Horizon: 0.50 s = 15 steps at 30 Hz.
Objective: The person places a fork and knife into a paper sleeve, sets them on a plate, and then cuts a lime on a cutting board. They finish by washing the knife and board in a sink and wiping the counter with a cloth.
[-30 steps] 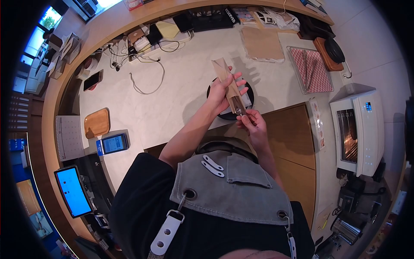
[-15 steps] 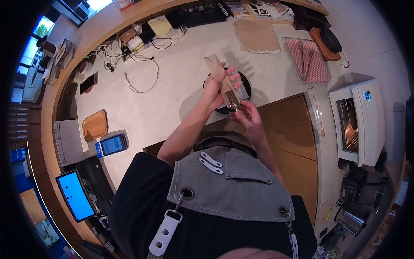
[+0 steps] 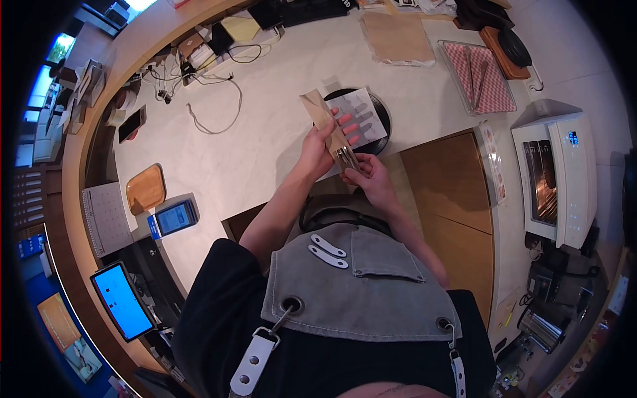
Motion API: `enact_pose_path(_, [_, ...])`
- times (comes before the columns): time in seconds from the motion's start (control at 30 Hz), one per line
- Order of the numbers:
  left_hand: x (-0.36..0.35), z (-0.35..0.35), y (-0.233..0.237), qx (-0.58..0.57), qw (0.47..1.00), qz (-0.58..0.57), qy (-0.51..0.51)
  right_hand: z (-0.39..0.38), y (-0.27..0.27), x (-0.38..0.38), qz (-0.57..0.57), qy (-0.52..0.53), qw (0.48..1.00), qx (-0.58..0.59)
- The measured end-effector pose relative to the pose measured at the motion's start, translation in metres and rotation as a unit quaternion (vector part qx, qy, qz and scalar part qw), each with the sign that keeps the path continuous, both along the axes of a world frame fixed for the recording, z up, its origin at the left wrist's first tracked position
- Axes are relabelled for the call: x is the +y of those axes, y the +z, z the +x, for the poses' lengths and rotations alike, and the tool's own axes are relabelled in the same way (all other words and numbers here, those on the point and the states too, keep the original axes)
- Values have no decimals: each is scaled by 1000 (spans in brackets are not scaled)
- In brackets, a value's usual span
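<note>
A narrow brown paper cutlery sleeve (image 3: 318,113) lies slanted across the palm of my left hand (image 3: 323,142). The thumb presses on it, while the other fingers extend past its right side. Metal cutlery (image 3: 344,156) shows at the sleeve's lower opening, its far part hidden inside the paper. My right hand (image 3: 369,175) pinches at that lower end, fingers closed around the cutlery. Which pieces these are, I cannot make out. Beyond both hands sits a round black tray (image 3: 386,118) with a white printed paper (image 3: 365,114) on it, shaded by my left hand.
To the right are a tray with red-checked paper (image 3: 494,93) and tongs, and a white oven (image 3: 574,179). On the left stand a wooden tray (image 3: 147,187), a card terminal (image 3: 176,217) and a phone (image 3: 132,125). Loose cables (image 3: 215,126) and brown paper sheets (image 3: 398,38) lie farther back.
Both hands have shifted slightly left and toward me with the sleeve. The cutlery sits deeper in the paper, and more of the black tray and its white paper shows.
</note>
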<state>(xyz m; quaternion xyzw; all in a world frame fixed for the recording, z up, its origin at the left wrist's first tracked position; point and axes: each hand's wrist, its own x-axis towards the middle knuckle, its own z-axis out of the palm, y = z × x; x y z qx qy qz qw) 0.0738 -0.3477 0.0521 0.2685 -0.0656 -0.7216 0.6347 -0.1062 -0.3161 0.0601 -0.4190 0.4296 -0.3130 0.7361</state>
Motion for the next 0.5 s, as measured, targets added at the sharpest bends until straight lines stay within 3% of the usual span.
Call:
enact_pose_path(0.27, [6,-7,-8,-17,999,33,-27,-6,-15,-3,24,12,1000,14])
enact_pose_path(0.5, [12,-3,-15,-207,969,56,-125,-19,-20,-5,26,-6,999,26])
